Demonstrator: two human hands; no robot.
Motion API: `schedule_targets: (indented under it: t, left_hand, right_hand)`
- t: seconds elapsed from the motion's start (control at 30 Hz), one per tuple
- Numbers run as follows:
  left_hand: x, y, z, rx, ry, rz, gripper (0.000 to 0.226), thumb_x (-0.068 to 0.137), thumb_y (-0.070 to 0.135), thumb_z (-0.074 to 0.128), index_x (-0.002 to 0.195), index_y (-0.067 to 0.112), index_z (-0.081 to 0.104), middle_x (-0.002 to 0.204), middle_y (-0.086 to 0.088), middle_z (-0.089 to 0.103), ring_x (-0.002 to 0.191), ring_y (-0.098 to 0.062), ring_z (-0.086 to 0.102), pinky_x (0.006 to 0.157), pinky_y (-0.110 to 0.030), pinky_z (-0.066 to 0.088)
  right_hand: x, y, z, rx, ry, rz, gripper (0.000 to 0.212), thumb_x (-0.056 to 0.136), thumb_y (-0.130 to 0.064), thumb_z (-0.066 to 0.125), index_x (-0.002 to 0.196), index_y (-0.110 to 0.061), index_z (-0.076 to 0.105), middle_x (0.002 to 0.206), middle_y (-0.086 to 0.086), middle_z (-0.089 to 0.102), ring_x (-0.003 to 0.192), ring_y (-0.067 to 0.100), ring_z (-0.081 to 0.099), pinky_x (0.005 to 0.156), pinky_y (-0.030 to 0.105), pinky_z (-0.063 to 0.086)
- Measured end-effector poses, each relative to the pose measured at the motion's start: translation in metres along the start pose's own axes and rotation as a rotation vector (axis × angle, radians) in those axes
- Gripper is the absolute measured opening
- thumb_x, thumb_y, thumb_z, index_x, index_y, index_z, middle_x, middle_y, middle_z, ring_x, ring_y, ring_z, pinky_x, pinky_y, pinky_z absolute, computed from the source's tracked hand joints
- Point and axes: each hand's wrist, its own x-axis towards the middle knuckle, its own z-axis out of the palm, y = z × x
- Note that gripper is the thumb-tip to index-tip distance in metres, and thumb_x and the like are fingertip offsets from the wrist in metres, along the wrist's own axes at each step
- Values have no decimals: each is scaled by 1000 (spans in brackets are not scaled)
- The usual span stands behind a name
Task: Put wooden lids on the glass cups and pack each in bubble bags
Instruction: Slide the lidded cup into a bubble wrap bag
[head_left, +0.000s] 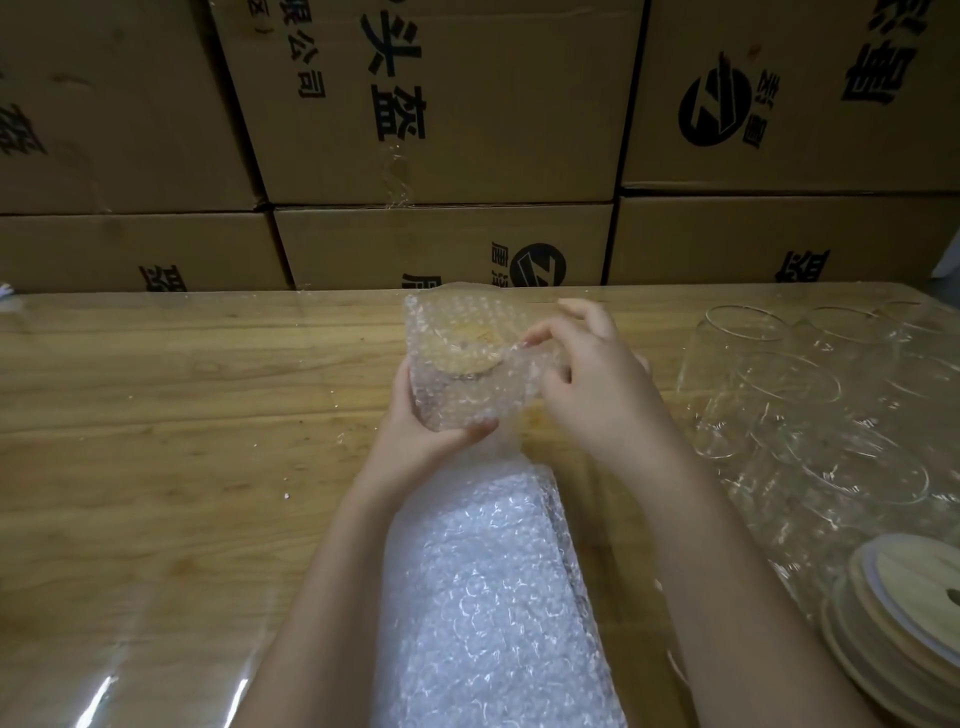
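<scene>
A glass cup with a wooden lid (464, 349) sits inside a bubble bag (457, 332) held above the middle of the table. My left hand (434, 431) grips the bagged cup from below and the left. My right hand (587, 384) pinches the bag's edge on the right side. Several bare glass cups (789, 395) stand at the right. A stack of wooden lids (904, 613) lies at the near right. A pile of flat bubble bags (488, 597) lies between my forearms.
The wooden table (182, 415) is covered with a clear plastic sheet. Stacked cardboard boxes (441, 130) with black print form a wall right behind the table's far edge.
</scene>
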Motion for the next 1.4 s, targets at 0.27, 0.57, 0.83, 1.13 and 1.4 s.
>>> schedule_targets:
  t: [0.27,0.57,0.83,1.13,1.4]
  left_hand:
    - [-5,6,-4,69,-25,-31,121,34,69,84,139,34,36,123,26,57,107,12,56,93,-16,43]
    - [-7,13,-4,89,10,-44,109,36,65,83,132,35,41,124,16,59,108,1,59,95,-26,46]
    - [18,18,-9,19,5,-100,106,47,50,89,137,20,44,125,0,62,111,-15,61,95,-37,51]
    - [72,21,-45,-130,116,-194,104,57,45,87,143,28,31,134,-2,53,122,-28,51,100,-59,41]
    - [104,-2,-75,-60,215,-206,112,64,39,85,150,32,14,149,-5,37,134,-32,39,106,-58,34]
  right_hand:
    - [4,1,8,243,327,-68,9,95,-21,56,93,-18,64,98,-7,61,82,9,61,75,36,54]
    - [-8,13,48,796,337,205,11,99,-25,47,98,-34,52,95,-12,61,80,4,64,57,13,45]
    - [-55,45,81,744,-175,143,22,93,-32,58,113,-41,56,124,-21,53,112,-12,47,91,12,40]
    - [-65,56,90,769,-170,67,21,91,-10,63,94,-30,70,132,-17,47,119,-15,42,92,0,29]
    - [-65,59,94,757,-154,49,25,89,-7,63,87,-31,71,125,-15,53,114,-12,47,92,5,32]
